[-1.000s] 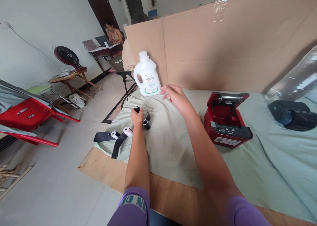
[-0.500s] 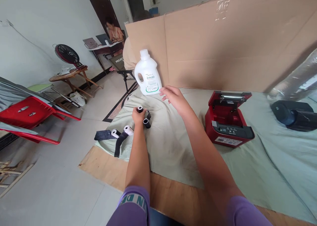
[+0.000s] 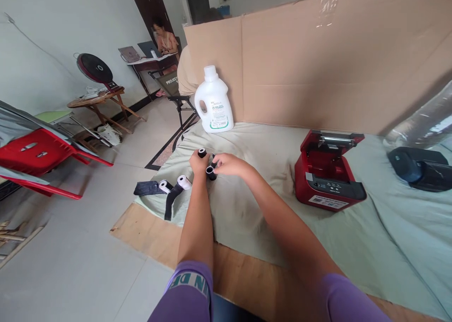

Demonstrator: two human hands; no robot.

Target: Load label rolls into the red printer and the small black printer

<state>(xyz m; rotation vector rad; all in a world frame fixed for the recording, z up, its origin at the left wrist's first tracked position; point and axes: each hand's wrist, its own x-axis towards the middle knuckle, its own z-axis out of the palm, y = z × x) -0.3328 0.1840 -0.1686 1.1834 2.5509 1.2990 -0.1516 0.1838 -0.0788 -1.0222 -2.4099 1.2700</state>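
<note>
Green cloth (image 3: 247, 204), plywood (image 3: 148, 232), black rolls (image 3: 211, 173)

Small black rolls (image 3: 211, 173) on cloth (image 3: 257, 148)

Bright, even daylight; the right hand (image 3: 226, 164) casts only a faint shadow on the pale green cloth (image 3: 254, 204). Glare streaks the clear plastic roll (image 3: 420, 119) far right. Edges bend, wide-angle; focus is sharp throughout.

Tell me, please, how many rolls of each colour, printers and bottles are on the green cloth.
White rolls: 2
Black rolls: 3
Printers: 2
Bottles: 1
Total: 8
</note>
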